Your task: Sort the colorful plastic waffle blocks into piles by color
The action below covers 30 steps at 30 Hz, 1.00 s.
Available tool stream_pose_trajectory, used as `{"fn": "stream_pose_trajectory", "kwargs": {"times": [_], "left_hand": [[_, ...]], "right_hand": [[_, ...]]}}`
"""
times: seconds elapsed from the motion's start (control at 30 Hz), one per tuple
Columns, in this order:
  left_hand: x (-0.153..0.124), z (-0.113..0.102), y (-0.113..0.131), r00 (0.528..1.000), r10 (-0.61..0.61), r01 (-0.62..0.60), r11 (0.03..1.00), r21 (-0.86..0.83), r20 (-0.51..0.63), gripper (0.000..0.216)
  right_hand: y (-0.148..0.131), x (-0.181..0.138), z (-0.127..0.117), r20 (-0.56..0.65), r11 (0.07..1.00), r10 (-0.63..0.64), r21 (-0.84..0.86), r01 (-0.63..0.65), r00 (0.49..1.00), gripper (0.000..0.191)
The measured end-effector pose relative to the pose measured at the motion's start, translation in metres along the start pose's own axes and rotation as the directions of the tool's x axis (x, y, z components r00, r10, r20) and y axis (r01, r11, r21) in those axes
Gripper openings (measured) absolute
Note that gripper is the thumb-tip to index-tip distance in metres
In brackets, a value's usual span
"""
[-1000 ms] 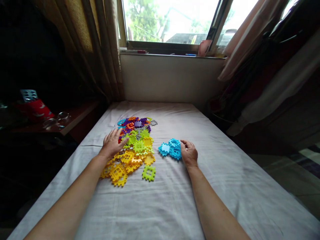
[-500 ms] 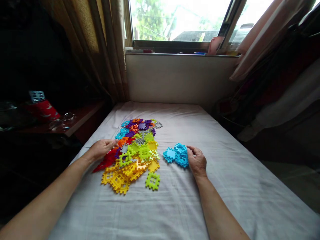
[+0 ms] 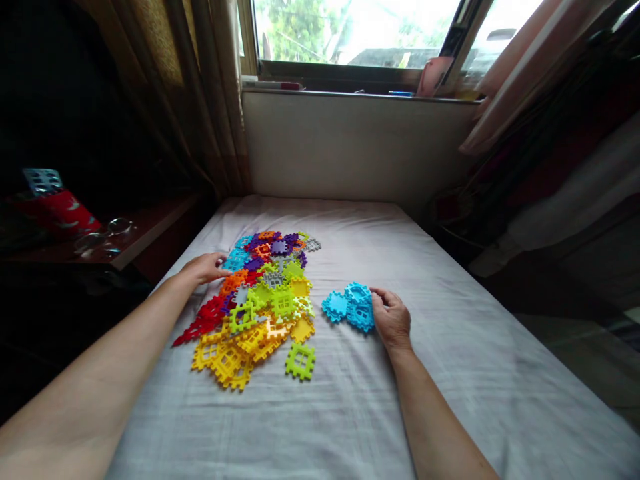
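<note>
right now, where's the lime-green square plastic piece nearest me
In the head view, the lime-green square plastic piece lies on the pale cloth just left of centre, right of the heaped yellow plastic pieces.

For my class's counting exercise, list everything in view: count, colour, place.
Piled pieces: too overlapped to count, multicoloured, left of centre
Blue pieces: at least three, blue, right of pile
Lone piece: one, green, at the pile's near right
Sheet: one, whitish, under the pieces
Window: one, dark-framed, back
Curtain: one, brown, left of window
Cup-like object: one, pink, windowsill
Pen-like items: at least two, blue and dark red, windowsill
Container: one, red, left side table
Pack: one, silvery, in container
Glasses: one pair, clear, side table
Hanging fabrics: several, pink, dark, whitish, right
Left hand: one, bare, at the pile's blue pieces
Right hand: one, bare, at the separate blue pieces
</note>
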<state>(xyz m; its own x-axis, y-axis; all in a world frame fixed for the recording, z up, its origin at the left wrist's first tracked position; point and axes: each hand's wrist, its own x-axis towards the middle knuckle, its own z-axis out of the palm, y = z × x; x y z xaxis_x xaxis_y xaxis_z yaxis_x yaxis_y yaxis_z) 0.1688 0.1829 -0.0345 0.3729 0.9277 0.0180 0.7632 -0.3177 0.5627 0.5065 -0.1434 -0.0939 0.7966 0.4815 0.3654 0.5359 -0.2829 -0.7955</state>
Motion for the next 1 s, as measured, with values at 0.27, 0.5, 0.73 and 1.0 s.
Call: {"fn": "stream_pose_trajectory", "kwargs": {"times": [0.27, 0.5, 0.73, 1.0], "left_hand": [[-0.019, -0.006, 0.007, 0.990, -0.106, 0.094, 0.988, -0.122, -0.094, 0.032], [-0.038, -0.010, 0.074, 0.997, 0.014, -0.042, 0.916, -0.398, -0.073, 0.046], [-0.086, 0.083, 0.188, 0.847, 0.448, -0.286, 0.838, -0.465, 0.286, 0.031], [-0.095, 0.136, 0.208, 0.835, 0.450, -0.380, 0.887, -0.262, 0.316, 0.019]], "right_hand": [[0.003, 0.003, 0.000, -0.010, 0.998, 0.022, 0.054, -0.021, 1.000, 0.041], [0.016, 0.012, 0.002, -0.027, 0.988, 0.076, 0.135, -0.072, 0.997, 0.044], [0.013, 0.013, 0.002, -0.026, 0.978, 0.118, 0.174, -0.111, 0.993, 0.046], [0.010, 0.011, 0.001, -0.033, 0.979, 0.115, 0.173, -0.108, 0.993, 0.039]]}}
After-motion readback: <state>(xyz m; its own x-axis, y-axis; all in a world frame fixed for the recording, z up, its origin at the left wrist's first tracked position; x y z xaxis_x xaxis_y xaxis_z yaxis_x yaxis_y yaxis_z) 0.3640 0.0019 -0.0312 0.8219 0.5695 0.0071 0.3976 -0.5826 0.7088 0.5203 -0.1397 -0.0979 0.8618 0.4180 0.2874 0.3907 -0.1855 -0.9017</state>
